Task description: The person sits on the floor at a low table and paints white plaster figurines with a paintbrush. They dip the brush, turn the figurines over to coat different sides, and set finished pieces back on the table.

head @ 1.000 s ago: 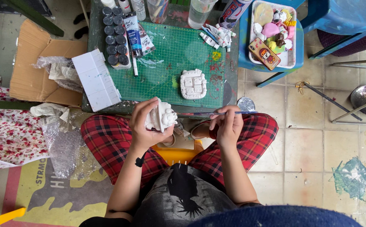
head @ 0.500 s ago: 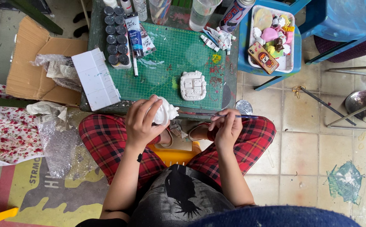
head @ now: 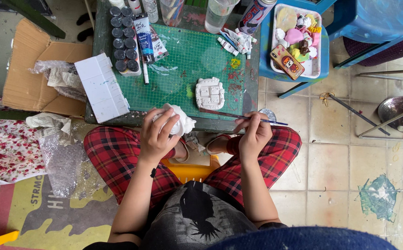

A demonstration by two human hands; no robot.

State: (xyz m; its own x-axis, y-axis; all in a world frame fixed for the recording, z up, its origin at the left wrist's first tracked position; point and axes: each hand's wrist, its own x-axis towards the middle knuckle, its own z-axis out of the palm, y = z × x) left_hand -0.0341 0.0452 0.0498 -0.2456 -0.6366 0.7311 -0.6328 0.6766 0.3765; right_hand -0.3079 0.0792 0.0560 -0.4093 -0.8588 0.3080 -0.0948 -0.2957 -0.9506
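Left hand [head: 157,134] grips plaster figure [head: 179,121], right hand [head: 253,134] paintbrush [head: 257,120]

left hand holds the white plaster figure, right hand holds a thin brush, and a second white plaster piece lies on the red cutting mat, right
Not quite: the cutting mat is green, not red. The head view shows the left hand holding the white plaster figure, the right hand holding the thin brush, and the second white plaster piece lying on that green mat.

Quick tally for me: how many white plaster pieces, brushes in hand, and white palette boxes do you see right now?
White plaster pieces: 2, one in the left hand at, one on the green mat at
Brushes: 1, in the right hand at
White palette boxes: 1
Total: 4
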